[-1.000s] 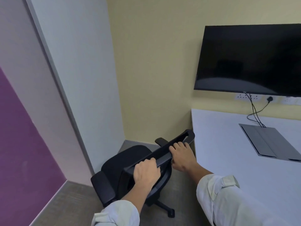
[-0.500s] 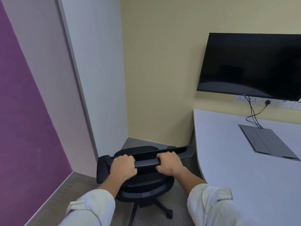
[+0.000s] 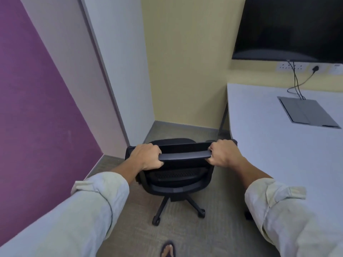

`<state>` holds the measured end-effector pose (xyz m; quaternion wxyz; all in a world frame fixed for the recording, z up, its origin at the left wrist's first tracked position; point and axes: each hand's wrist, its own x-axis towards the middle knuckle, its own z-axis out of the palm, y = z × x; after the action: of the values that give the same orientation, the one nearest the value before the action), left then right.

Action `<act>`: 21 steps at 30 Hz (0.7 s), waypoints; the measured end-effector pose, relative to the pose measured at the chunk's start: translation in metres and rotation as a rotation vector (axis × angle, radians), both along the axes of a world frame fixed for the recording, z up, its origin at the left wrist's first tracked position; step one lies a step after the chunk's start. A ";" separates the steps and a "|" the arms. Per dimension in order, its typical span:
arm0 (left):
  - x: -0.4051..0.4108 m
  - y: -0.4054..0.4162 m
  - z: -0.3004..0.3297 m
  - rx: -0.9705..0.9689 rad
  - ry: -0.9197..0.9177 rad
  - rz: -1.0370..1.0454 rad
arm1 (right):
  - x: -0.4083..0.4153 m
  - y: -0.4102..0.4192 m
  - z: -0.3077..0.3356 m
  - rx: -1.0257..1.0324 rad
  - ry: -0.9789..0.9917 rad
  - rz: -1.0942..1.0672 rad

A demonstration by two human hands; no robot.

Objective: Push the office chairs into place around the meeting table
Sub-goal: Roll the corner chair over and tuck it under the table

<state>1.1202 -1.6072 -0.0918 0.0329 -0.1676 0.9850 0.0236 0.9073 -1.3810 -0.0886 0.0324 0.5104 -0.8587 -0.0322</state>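
Note:
A black office chair [image 3: 176, 175] on castors stands on the carpet, its back turned to me and its seat facing the far yellow wall. My left hand [image 3: 147, 156] is closed over the left end of the backrest's top bar. My right hand [image 3: 223, 154] is closed over the right end of the same bar. The white meeting table [image 3: 278, 154] lies to the right, its rounded edge right beside the chair's right side.
A purple and white wall runs along the left, a white pillar [image 3: 118, 71] juts out behind the chair. A black screen [image 3: 293, 28] hangs above the table, with cables dropping to a grey cable hatch [image 3: 308, 112]. My sandalled foot [image 3: 168, 250] shows below.
The chair has swung from an angled pose to squarely facing the far wall. My hands have slid apart to the ends of the top bar. My view has shifted closer.

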 end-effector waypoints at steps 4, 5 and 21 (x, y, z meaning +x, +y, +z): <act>0.018 -0.019 0.003 0.017 -0.061 -0.012 | 0.031 -0.007 -0.005 -0.018 -0.013 -0.036; 0.021 -0.026 0.003 0.001 -0.072 0.001 | 0.038 -0.011 -0.006 -0.027 -0.018 -0.050; 0.025 -0.149 0.000 -0.011 -0.025 -0.204 | 0.103 -0.098 -0.010 -0.023 0.024 -0.302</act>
<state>1.1448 -1.7564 -0.0922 0.0466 -0.0671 0.9966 0.0124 1.0106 -1.4794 -0.0988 0.0435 0.3745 -0.9256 -0.0330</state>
